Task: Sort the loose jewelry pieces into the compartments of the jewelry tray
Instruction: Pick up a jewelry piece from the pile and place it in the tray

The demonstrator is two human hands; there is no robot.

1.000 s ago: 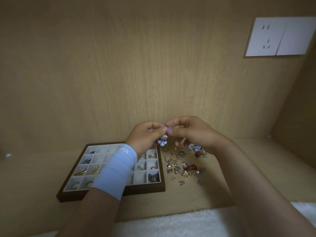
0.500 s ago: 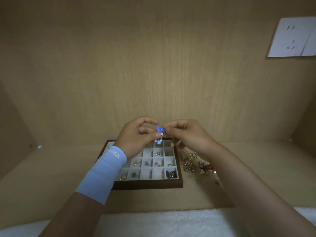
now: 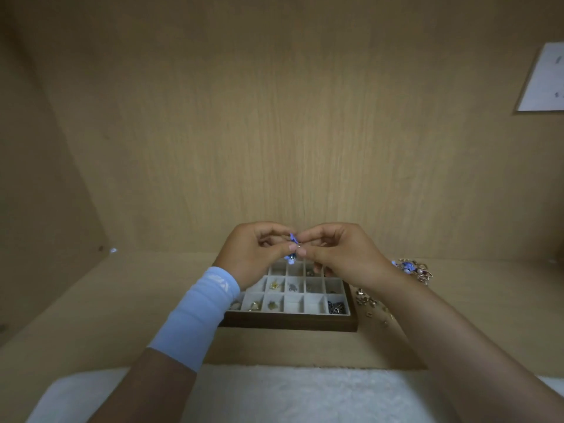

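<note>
A dark wooden jewelry tray (image 3: 290, 324) with white compartments lies on the wooden surface; several compartments hold small rings and charms. Above its far rows, my left hand (image 3: 256, 254) and my right hand (image 3: 341, 254) meet and together pinch a small blue beaded piece (image 3: 292, 248) between their fingertips. The piece hangs over the tray's back row. My hands hide the tray's far left compartments. A loose pile of jewelry (image 3: 410, 270) lies to the right of the tray, partly behind my right forearm.
A wooden back wall rises just behind the tray, with a side wall at left. A white wall socket plate (image 3: 543, 77) sits at upper right. A white fluffy towel (image 3: 290, 395) covers the near edge. More small gold pieces (image 3: 367, 300) lie by the tray's right side.
The view has swung left, so tray and pile appear further right. Both hands stay joined on the blue piece, now over the tray's back rows instead of its right edge.
</note>
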